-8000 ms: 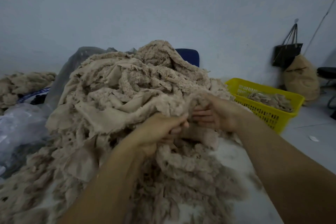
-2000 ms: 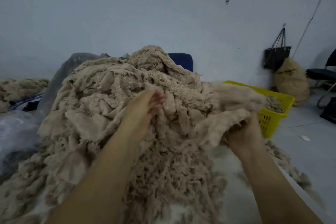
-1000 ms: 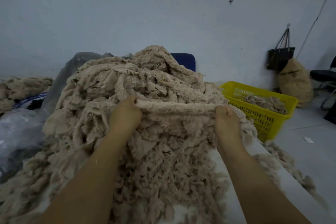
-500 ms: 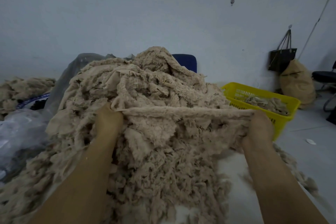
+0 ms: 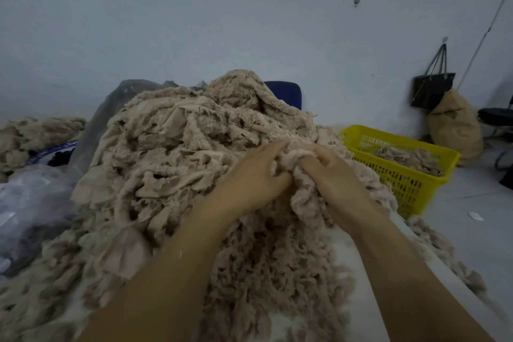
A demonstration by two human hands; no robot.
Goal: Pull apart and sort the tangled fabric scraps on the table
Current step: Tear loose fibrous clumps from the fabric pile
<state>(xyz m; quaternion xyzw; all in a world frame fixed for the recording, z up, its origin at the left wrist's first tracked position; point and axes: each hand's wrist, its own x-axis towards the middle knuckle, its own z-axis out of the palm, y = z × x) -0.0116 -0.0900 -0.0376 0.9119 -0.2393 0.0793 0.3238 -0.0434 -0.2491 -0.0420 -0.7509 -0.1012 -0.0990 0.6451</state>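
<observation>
While a fuzzy scrap is gripped in the curled fingers of the left hand and right hand atop the heap on the counter, tangled neighbours could be dragged off by a hard pull.

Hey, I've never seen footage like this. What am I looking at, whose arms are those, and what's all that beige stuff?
There is no machine here. The one picture comes from a wide-angle camera worn on a person's head, looking forward and down, so the two bare arms are the wearer's own. On the table lies a big pile of beige fabric scraps. The left hand and the right hand meet on the pile's right side, and both grip the same bunched scrap. Further right sits a yellow basket with some scraps in it. A black bag hangs by the wall behind.
</observation>
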